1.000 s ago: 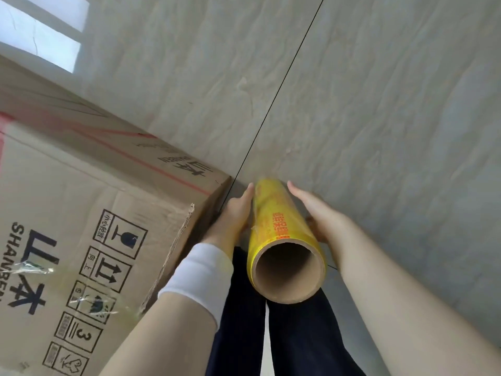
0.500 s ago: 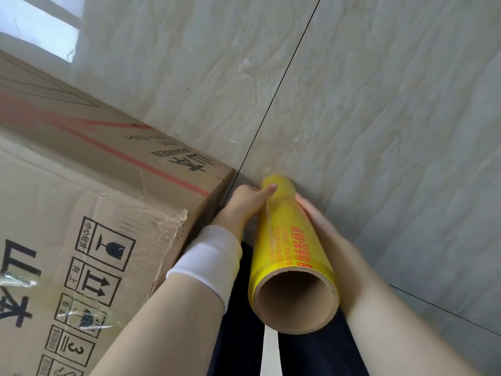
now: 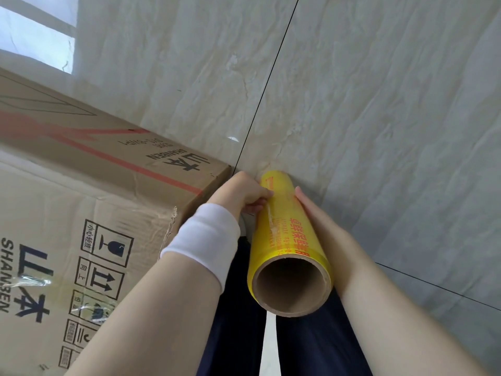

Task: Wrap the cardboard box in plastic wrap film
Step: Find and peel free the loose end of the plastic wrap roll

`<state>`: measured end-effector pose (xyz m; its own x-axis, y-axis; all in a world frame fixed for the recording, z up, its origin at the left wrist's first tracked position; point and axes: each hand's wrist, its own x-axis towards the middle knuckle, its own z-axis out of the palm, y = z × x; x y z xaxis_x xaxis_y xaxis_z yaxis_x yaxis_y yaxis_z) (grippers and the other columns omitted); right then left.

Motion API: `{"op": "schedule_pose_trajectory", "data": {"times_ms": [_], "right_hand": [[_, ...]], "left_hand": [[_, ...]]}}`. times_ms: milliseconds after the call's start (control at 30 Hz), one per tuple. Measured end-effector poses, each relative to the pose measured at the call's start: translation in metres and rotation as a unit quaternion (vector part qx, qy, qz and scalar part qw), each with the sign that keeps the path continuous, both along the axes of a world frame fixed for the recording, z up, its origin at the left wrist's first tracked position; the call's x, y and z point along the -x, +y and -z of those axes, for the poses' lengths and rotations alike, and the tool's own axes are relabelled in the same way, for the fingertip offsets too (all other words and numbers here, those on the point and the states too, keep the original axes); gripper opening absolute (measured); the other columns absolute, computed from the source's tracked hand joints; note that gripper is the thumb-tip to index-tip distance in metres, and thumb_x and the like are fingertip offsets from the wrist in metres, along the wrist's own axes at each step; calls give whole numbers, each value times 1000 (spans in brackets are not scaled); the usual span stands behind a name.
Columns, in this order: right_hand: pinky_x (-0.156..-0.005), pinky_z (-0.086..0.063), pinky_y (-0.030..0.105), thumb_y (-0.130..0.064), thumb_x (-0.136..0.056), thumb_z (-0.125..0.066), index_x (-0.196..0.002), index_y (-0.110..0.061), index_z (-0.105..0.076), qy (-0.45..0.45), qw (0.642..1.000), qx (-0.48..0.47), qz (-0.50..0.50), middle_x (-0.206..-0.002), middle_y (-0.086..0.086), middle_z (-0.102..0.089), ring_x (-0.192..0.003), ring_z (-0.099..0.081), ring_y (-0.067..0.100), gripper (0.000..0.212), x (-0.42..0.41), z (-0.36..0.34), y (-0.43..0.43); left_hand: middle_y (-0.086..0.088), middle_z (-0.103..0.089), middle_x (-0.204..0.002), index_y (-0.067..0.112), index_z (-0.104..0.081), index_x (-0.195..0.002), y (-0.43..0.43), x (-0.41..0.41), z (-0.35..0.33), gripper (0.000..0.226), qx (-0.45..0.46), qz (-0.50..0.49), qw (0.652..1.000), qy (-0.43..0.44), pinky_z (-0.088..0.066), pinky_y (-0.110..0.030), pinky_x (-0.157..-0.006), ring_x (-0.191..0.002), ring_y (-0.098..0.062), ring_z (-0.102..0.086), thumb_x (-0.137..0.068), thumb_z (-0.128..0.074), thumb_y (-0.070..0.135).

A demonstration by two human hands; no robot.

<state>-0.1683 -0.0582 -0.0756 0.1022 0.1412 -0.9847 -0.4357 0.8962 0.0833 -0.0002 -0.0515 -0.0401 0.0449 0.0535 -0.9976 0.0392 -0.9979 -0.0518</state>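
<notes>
While the left hand (image 3: 241,194), a white wristband (image 3: 203,240) on its wrist, curls against the far end of the roll of plastic wrap film (image 3: 287,226) and picks at it with thumb and fingertip, the task looks barely begun: no film lies on the cardboard box (image 3: 81,213). The right hand (image 3: 322,229) cups the roll from the right and below, thumb laid along its side, the other fingers hidden behind it. The roll is held off the ground, its open cardboard core toward the camera, just right of the box's near corner. A pale crinkled streak runs along the roll where the film's edge seems to lie. The likely trouble is that the thin film tears into a narrow strip if it is lifted at one spot only, or clings back to itself once freed. A one-handed hold could also let the roll slip or spin and lose the edge. The box's torn flap edge (image 3: 170,226) might snag the film as it passes. The box stands on a glossy pale tiled floor (image 3: 379,104) crossed by a dark tile joint (image 3: 271,77). Scraps of clear tape (image 3: 35,282) stick to the box's printed face. A bright patch (image 3: 35,36) shines at upper left, and dark trousers (image 3: 233,321) show below.
</notes>
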Motion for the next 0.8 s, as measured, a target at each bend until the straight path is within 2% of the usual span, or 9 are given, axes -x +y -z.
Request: {"op": "schedule_pose_trajectory", "data": {"times_ms": [167, 267, 367, 433, 533, 600, 700, 733, 800], "right_hand": [[-100, -43, 49, -69, -78, -53, -147, -22, -31, 55, 986, 76, -136, -143, 9, -45, -126, -48, 32, 86, -8, -8, -21], [-102, -41, 50, -63, -83, -51, -148, -24, -26, 45, 984, 88, -151, -147, 8, -39, -130, -43, 30, 80, -13, -18, -27], [-102, -41, 49, -61, -85, -51, -150, -22, -22, 46, 983, 80, -161, -147, 9, -40, -129, -44, 31, 81, -12, -26, -27], [-94, -42, 47, -62, -84, -53, -151, -23, -16, 53, 986, 49, -148, -149, 8, -35, -130, -42, 33, 86, -9, -36, -26], [-88, -47, 44, -77, -61, -64, -151, -28, -13, 52, 991, -16, -125, -148, 6, -38, -123, -50, 34, 114, -6, -45, -14], [-91, -49, 53, -85, -38, -68, -148, -30, -23, 40, 994, -71, -77, -140, 7, -48, -114, -58, 33, 131, -3, -47, -9], [-96, -48, 46, -74, -74, -54, -135, -15, -49, -40, 992, -119, 7, -124, 14, -62, -108, -62, 30, 85, -2, -58, -6], [-94, -49, 43, -71, -76, -54, -134, -12, -49, -50, 991, -120, 20, -123, 15, -62, -106, -63, 29, 83, -2, -58, -5], [-86, -54, 44, -71, -52, -76, -145, -15, -32, -29, 994, -101, 42, -130, 15, -57, -107, -64, 29, 117, -4, -57, -1]], "left_hand": [[-9, -52, -63, 0, -54, -71, 0, 0, -11, 21, 20, -80, 996, -19, -47, -15, -39, -48, -12, -48, -90, -60, 8], [-9, -59, -71, -5, -60, -90, 3, -1, -20, 25, 14, -110, 993, -35, -53, -17, -49, -56, -13, -56, -91, -61, 20], [-7, -61, -72, 1, -61, -88, 4, -2, -41, 53, -17, 13, 999, -23, -55, -26, -70, -62, -16, -58, -83, -59, 54], [-3, -54, -62, 7, -56, -77, 1, -4, -61, 57, -39, 74, 996, 10, -52, -25, -66, -53, -14, -51, -79, -56, 64], [-1, -49, -59, 8, -54, -75, 0, -7, -84, 49, -37, 102, 992, 58, -49, -19, -53, -49, -11, -47, -80, -61, 56], [-1, -48, -59, 8, -53, -76, -2, -8, -93, 41, -24, 109, 991, 78, -49, -17, -51, -49, -10, -46, -83, -64, 47], [-1, -48, -60, 7, -57, -81, -7, -8, -104, 32, -7, 118, 989, 92, -50, -16, -52, -51, -9, -47, -86, -64, 38], [-1, -48, -60, 6, -58, -84, -9, -8, -106, 30, -3, 120, 988, 96, -51, -16, -53, -51, -9, -47, -87, -63, 35], [-2, -49, -60, 4, -60, -89, -10, -8, -108, 24, 2, 120, 988, 99, -50, -15, -52, -50, -9, -47, -89, -62, 28]]}}
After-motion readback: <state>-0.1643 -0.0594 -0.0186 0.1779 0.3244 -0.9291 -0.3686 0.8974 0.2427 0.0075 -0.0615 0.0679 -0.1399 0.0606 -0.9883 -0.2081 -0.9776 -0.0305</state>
